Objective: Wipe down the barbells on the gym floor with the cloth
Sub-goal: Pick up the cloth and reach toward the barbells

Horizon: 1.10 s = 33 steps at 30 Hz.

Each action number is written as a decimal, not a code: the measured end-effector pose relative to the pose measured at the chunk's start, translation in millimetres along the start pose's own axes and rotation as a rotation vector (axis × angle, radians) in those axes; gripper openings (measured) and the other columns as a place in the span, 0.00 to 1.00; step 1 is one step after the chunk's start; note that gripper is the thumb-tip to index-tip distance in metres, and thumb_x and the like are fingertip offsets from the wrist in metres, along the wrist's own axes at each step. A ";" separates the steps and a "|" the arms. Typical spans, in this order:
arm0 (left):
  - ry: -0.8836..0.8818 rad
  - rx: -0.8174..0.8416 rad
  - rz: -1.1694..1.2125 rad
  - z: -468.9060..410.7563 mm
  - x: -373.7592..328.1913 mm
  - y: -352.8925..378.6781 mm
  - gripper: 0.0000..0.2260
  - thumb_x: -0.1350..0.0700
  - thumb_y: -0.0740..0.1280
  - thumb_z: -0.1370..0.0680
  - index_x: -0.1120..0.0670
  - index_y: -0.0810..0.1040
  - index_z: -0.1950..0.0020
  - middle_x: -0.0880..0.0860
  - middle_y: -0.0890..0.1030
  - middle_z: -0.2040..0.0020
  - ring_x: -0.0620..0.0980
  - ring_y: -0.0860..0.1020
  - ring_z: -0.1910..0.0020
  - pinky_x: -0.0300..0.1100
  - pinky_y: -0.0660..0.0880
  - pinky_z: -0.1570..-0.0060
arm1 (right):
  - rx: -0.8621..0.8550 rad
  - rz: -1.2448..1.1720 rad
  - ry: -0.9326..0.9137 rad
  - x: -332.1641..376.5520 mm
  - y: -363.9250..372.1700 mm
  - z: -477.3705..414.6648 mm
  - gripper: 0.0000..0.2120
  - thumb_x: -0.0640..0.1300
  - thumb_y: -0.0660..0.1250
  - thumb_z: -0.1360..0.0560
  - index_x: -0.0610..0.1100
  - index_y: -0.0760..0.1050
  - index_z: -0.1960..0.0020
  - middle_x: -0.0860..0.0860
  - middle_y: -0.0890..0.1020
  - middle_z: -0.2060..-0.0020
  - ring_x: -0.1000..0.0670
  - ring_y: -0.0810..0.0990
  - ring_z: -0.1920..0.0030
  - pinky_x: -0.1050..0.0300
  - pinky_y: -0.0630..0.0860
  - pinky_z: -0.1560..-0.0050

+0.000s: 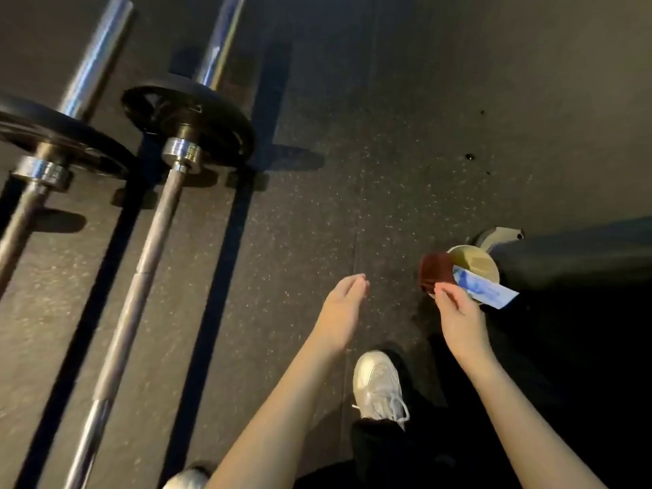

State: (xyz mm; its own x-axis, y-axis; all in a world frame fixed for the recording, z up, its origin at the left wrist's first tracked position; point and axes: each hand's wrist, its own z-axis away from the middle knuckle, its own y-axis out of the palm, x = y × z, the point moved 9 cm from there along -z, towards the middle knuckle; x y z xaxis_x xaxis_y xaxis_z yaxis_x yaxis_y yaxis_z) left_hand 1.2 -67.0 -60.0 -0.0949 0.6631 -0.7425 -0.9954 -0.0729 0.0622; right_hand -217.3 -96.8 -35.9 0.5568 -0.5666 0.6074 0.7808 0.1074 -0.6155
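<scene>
Through the head camera I am looking down at the speckled black rubber gym floor [300,224], where the long steel barbells with black plates [141,277] are lying on the left, well apart from the folded dark red cloth [434,270] sitting against the pale round bowl [476,262] on the right. The left hand [340,314] is hovering with straight fingers, holding nothing, while the right hand [458,314] is reaching to the cloth's lower edge, and I cannot tell whether it is pinching it. I am judging that a careless pull risks dragging the blue-and-white packet [494,294] lying across the bowl's rim, or tipping the bowl.
</scene>
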 end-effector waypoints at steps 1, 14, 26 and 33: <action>0.024 0.007 0.007 -9.6 4.0 4.2 0.11 0.51 0.56 0.17 0.49 0.73 0.37 0.50 0.77 0.37 0.48 0.74 0.38 0.38 0.69 0.44 | -0.034 0.046 -0.027 -3.6 1.1 -9.1 0.15 0.44 0.58 0.18 0.41 0.73 0.33 0.47 0.77 0.38 0.50 0.74 0.41 0.58 0.68 0.41; 0.268 0.067 -0.179 -85.3 14.5 39.6 0.12 0.51 0.55 0.17 0.50 0.74 0.37 0.49 0.77 0.40 0.47 0.74 0.41 0.43 0.69 0.39 | -0.229 0.502 0.056 -62.1 19.4 -119.5 0.24 0.58 0.54 0.18 0.40 0.71 0.36 0.41 0.79 0.45 0.41 0.78 0.45 0.50 0.76 0.53; 0.235 -0.023 -0.329 -65.4 13.1 33.4 0.13 0.50 0.56 0.17 0.54 0.75 0.40 0.52 0.78 0.42 0.52 0.76 0.43 0.46 0.71 0.39 | -0.270 0.262 -0.207 -58.2 -3.4 -79.6 0.19 0.51 0.56 0.17 0.39 0.74 0.36 0.43 0.81 0.49 0.44 0.79 0.48 0.55 0.71 0.55; 0.299 -0.105 -0.333 -24.2 -36.6 16.4 0.14 0.51 0.53 0.16 0.55 0.73 0.38 0.52 0.77 0.42 0.51 0.75 0.43 0.43 0.69 0.44 | -0.170 -0.073 -0.440 20.8 -41.3 -28.8 0.16 0.46 0.59 0.18 0.42 0.74 0.33 0.52 0.79 0.44 0.51 0.75 0.41 0.54 0.71 0.39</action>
State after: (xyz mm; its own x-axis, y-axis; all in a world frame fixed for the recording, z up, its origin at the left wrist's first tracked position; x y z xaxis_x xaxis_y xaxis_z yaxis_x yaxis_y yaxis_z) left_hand -11.3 -110.5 -47.9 0.2527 0.4204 -0.8714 -0.9630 0.0225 -0.2684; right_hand -246.1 -136.6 -12.3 0.5979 -0.1636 0.7847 0.7855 -0.0757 -0.6143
